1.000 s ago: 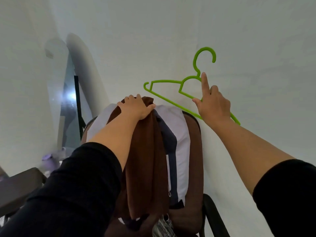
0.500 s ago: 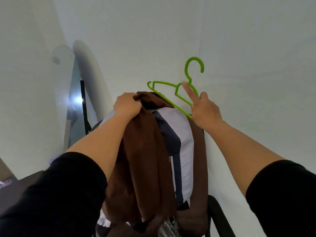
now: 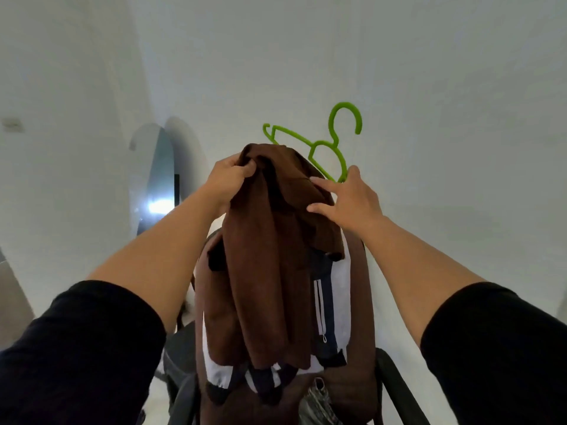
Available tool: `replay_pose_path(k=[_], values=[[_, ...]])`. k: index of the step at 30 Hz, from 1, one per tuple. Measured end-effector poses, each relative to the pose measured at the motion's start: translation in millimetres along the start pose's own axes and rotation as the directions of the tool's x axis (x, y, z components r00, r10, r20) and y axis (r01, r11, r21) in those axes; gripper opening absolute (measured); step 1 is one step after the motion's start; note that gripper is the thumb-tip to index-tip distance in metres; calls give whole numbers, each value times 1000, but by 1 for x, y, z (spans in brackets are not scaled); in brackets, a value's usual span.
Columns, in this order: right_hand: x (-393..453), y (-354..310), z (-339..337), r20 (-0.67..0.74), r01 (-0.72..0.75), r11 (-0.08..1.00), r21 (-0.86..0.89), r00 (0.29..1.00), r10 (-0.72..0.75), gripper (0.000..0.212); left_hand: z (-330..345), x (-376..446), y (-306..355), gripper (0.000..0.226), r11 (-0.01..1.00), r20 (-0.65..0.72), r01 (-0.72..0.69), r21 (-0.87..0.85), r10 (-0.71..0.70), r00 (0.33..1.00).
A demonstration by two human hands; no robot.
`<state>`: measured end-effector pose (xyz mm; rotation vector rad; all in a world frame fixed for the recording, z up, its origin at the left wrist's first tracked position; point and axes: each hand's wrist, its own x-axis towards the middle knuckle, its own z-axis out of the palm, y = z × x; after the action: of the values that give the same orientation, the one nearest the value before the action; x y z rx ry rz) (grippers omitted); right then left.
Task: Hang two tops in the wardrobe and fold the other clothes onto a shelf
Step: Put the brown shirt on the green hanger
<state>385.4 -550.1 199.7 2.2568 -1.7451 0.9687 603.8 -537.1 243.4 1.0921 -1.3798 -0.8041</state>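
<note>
Left hand (image 3: 230, 179) grips the brown top (image 3: 270, 256) by its upper edge, so it hangs between both hands. Right hand (image 3: 349, 204) holds the green hanger (image 3: 333, 142) just above, thumb and forefinger spread against the cloth.

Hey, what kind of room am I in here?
Probably a bedroom or dressing corner at home, though little of it shows. Clothes are draped over a chair, among them a brown top, a green hanger is held up, and an arched mirror stands by the white wall.
</note>
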Motion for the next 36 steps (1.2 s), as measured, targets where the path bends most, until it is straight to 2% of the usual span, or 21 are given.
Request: replay_pose_path(k=[3,5,7,9,11,14,16,17,19,24,26,29,32,34,36], values=[[-17,-19,-13,-27,-10,998,69,1000,12,46,-2,-25,14,15,999,45,16,-41,-14,999],[-30,-29,-25,-42,19,1000,24,999,-18,35,-6,-38,17,14,999,18,33,9,-34,999],[-43,-36,-37,-59,31,999,14,998,-30,34,-13,-46,15,12,973,-62,24,232,-10,998],[-54,-42,-49,-85,-2,998,65,996,7,36,-19,-56,11,16,830,-60,-21,557,66,996],[-63,-48,-62,-99,-38,993,109,994,49,36,-19,-72,8,28,687,38,-107,719,115,993],[-74,-59,-75,16,-8,1000,-13,1000,8,32,-5,-101,9,46,684,224,-182,706,28,974],[-86,-65,-76,127,32,996,-79,992,-22,29,12,-119,9,61,620,360,-226,751,-97,928],[-91,-66,-75,161,33,997,-74,987,-20,29,21,-127,9,60,592,404,-240,769,-159,901],[-101,-68,-77,189,29,999,-19,982,-25,28,37,-139,3,50,619,430,-228,751,-197,881],[-111,-60,-99,203,53,989,140,976,-81,30,58,-154,2,39,820,275,-45,571,-140,951],[-115,-53,-107,196,31,972,232,977,-78,40,62,-156,14,34,845,171,2,535,-110,979],[-127,-36,-117,233,-39,942,333,971,-42,52,66,-147,31,39,906,-5,78,416,-84,996],[-141,-11,-118,274,-64,940,336,961,-32,64,71,-137,48,37,942,-113,129,309,-99,989],[-146,4,-115,301,-77,945,318,953,-24,47,76,-135,55,30,960,-148,114,256,-78,986],[-148,10,-115,294,-88,945,315,956,-8,37,79,-136,57,35,948,-195,94,303,-34,980]])
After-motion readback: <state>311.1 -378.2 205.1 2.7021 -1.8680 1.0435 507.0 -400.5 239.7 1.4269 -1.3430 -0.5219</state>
